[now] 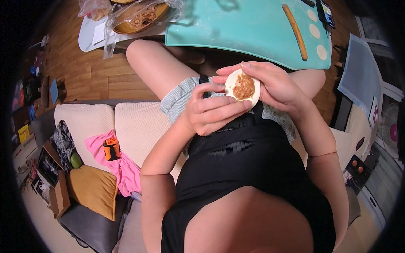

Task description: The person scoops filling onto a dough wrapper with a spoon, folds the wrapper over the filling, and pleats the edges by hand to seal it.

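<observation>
A round dumpling wrapper [230, 82] lies open between my hands above my lap, with a mound of brownish meat filling [244, 87] on its middle. My left hand [211, 109] pinches the wrapper's lower edge with its fingers. From the other side, my right hand [274, 82] cradles it, thumb on the upper rim and fingers behind. The wrapper's underside is hidden. Past my knees, a wooden rolling pin [295, 32] and several flat wrappers [314, 30] rest on a turquoise mat [236, 29]. A bowl [126, 28] at the far left holds more filling.
Clear plastic film [110, 42] hangs off the bowl's side over the table edge. A phone [326, 14] sits at the mat's far right corner. I sit on a cream-covered sofa [139, 126]; a pink cloth [126, 177] and a mustard cushion [93, 189] lie to my left.
</observation>
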Demonstrator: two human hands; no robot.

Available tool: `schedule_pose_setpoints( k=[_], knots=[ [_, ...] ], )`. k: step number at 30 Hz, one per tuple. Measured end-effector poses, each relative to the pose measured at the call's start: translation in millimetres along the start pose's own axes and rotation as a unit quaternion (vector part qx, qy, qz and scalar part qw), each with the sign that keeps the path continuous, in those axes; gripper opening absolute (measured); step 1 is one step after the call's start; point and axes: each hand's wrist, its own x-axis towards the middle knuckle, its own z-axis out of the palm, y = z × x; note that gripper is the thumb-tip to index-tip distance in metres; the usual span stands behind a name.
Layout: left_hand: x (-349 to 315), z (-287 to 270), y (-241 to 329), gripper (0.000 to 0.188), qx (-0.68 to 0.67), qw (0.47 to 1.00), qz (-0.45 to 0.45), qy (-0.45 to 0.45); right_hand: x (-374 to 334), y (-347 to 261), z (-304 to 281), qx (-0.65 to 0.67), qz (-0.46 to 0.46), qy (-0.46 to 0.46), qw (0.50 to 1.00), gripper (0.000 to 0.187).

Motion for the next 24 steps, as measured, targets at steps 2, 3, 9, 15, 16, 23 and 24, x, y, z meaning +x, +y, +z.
schedule_pose_setpoints(
  k=[2, 3, 9, 15, 16, 23, 24],
  knots=[
    [5, 1, 3, 0.021, -0.009, 1.000, -0.018, 0.010, 1, 0, -2, -0.039, -0.019, 0.000, 0.999, 0.045],
    [8, 1, 5, 0.020, -0.006, 0.999, -0.049, 0.015, 1, -1, -2, -0.040, -0.018, 0.000, 0.999, 0.045],
    [17, -4, 18, 0.020, 0.004, 0.983, -0.186, 0.000, 3, -4, -6, -0.057, -0.036, 0.002, 0.998, 0.043],
    [39, -11, 9, 0.025, -0.039, 0.960, -0.270, -0.054, 1, -9, -3, -0.058, -0.053, -0.009, 0.997, 0.038],
    [43, -12, 7, 0.024, -0.039, 0.959, -0.273, -0.060, 0, -9, -2, -0.063, -0.062, -0.012, 0.996, 0.038],
    [60, -7, -2, 0.020, -0.051, 0.945, -0.316, -0.062, -2, -13, -3, -0.100, -0.054, 0.008, 0.993, 0.039],
    [61, -5, -4, 0.018, -0.051, 0.944, -0.320, -0.060, -3, -14, -3, -0.100, -0.053, 0.008, 0.994, 0.039]
  ],
)
